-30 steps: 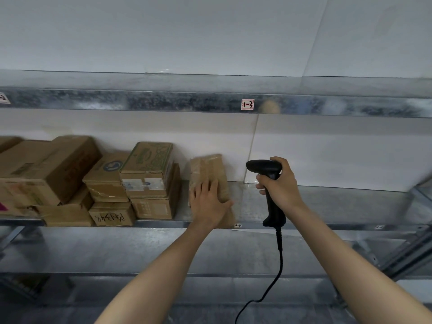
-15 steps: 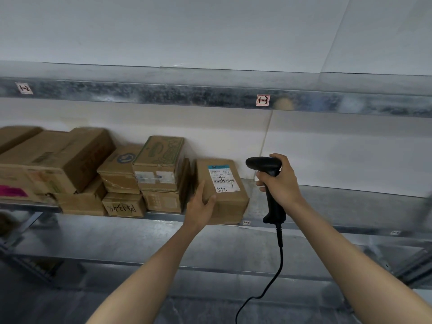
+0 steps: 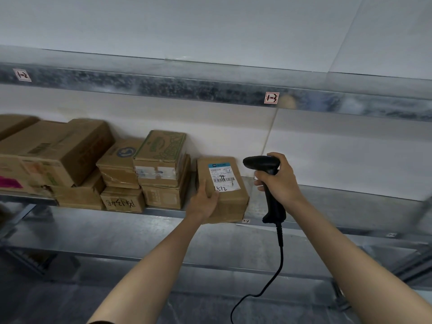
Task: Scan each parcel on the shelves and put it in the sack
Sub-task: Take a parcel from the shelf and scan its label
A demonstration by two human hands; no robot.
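- The left hand (image 3: 204, 202) grips the parcel (image 3: 233, 203) at its near corner; the right hand (image 3: 279, 182) clasps the scanner (image 3: 260, 162).
- Stiff cardboard, probably light: hold the edges, label uncovered.

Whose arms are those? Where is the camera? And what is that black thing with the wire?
The camera sits on a person's head, so you see their own two arms reaching out, as if you were them. In front is a metal shelf with brown cardboard boxes stacked on its left part. The left hand grips one parcel by its near left corner, at the shelf's front edge, with its white label facing up. The right hand holds a black scanner by the handle. Its head points toward the label, and a black cable hangs down from it. A scanner reads the stripes on a label, like at a shop till.
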